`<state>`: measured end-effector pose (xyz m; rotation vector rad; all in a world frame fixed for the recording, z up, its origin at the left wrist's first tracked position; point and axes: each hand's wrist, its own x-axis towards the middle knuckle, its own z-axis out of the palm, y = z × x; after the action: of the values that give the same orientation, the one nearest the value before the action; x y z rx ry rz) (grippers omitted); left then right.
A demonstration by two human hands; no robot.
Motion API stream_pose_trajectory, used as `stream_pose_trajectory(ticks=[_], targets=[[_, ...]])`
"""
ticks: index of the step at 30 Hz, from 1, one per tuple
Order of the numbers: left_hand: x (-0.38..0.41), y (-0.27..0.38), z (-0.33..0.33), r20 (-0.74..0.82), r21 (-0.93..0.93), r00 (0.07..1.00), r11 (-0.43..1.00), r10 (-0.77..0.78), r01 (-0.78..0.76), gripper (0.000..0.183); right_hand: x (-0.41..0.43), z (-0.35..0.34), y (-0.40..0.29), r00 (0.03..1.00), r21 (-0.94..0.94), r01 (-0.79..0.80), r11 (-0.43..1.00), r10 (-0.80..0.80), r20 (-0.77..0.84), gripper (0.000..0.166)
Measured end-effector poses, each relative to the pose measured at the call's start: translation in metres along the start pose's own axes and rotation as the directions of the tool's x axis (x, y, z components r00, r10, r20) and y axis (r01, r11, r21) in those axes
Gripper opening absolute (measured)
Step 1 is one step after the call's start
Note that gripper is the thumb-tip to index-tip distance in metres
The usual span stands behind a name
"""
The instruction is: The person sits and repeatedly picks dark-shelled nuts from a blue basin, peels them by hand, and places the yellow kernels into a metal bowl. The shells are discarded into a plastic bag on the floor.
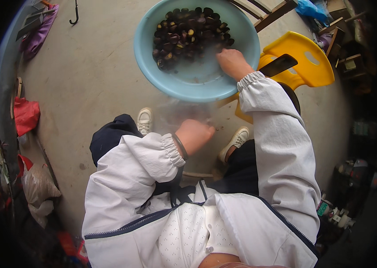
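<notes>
A light blue plastic basin [188, 92] stands before me, with a heap of dark brown nuts that look like chestnuts [188, 33] in its far part. Some show pale yellow patches. My right hand [233, 63] reaches over the basin's near right rim, fingers curled downward at the heap's edge; its fingertips are hidden. Nearer my body, my left hand [195, 135] is half closed between my knees, below the basin. A dark, blurred thing [188, 114] shows just beyond its knuckles, and I cannot tell whether the fingers grip anything.
Right of the basin is a yellow plastic chair [312, 63], with a dark phone-like slab [279, 64] over it. A wooden frame [272, 15] adjoins the basin's far right. Bags, including a red one [27, 115] and a translucent plastic one [39, 184], line the left side. Clutter fills the right.
</notes>
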<state>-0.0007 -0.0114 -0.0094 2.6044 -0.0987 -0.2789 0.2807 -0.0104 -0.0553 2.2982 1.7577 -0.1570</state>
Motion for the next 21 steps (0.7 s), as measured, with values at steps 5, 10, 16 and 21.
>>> stream_pose_trajectory(ticks=[5, 10, 16, 21], targets=[[-0.005, 0.004, -0.021, -0.237, -0.196, 0.971, 0.981, -0.034, -0.014, 0.006, -0.022, -0.021, -0.001, 0.995, 0.098, 0.099, 0.99, -0.099, -0.013, 0.027], [-0.01, -0.002, -0.033, -0.095, -0.863, 0.951, 0.5, -0.293, 0.068, 0.015, -0.108, -0.111, -0.03, 0.979, 0.875, 0.192, 0.445, -0.026, -0.202, 0.036], [-0.009, -0.007, -0.043, 0.127, -0.992, 0.976, -0.019, -0.18, 0.125, 0.025, -0.182, -0.094, -0.072, 0.929, 0.884, 0.323, 0.337, 0.065, -0.364, 0.033], [-0.004, -0.008, -0.035, 0.147, -0.989, 0.97, -0.013, -0.191, 0.147, 0.024, -0.187, -0.081, -0.073, 0.969, 0.931, 0.234, 0.279, 0.012, -0.247, 0.034]])
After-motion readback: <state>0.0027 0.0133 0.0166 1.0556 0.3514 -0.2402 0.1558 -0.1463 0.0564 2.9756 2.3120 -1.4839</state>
